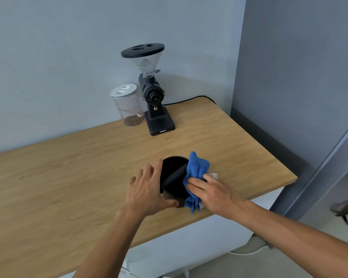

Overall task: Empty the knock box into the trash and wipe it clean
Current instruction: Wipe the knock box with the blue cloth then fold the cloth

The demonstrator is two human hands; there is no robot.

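A round black knock box with a black bar across its mouth stands near the front right edge of the wooden table. My left hand wraps around its left side, thumb at the front and fingers spread at the back. My right hand presses a crumpled blue cloth against the box's right rim. Part of the cloth hangs down the box's outer side. The inside of the box looks dark.
A black coffee grinder with a clear hopper stands at the back, its cable running right. A clear jar with a white lid sits to its left. The table's right and front edges lie close to the box.
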